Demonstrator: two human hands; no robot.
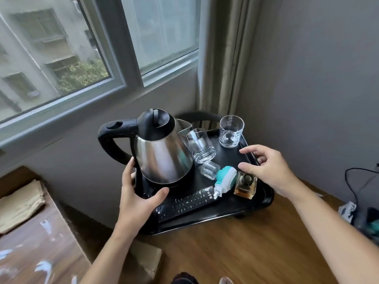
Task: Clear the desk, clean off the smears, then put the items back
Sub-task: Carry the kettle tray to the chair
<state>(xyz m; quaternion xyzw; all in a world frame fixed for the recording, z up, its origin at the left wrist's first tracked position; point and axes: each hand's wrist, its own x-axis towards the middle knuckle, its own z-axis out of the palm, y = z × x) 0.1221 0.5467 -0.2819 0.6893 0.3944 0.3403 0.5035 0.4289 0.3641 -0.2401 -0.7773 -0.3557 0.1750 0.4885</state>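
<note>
head view: the left hand (137, 193) grips the near left edge of the black tray (264, 198), its thumb lying over the rim beside the kettle base and its fingers curled round the outside of the edge. the right hand (268, 171) hovers over the tray's far right side with its fingers spread and lightly bent, holding nothing; whether the fingertips touch the rim i cannot tell.

on the tray, the steel kettle (162, 152) with its black handle and lid stands upright at the left. a clear glass (202, 147) just right of it leans tilted, and a second glass (230, 132) stands upright at the far corner. a small clear bottle (209, 170) lies on its side beside a teal and white plug-in device (224, 179). just right of that sits a square perfume bottle (246, 184) of amber liquid. a black remote (186, 201) lies along the near edge.

the tray sits on a wooden surface (235, 249) in the room's corner, overhanging its left edge. at the far left, a folded beige cloth (20, 206) rests on the wooden desk (37, 253), which shows white smears (44, 266).
</note>
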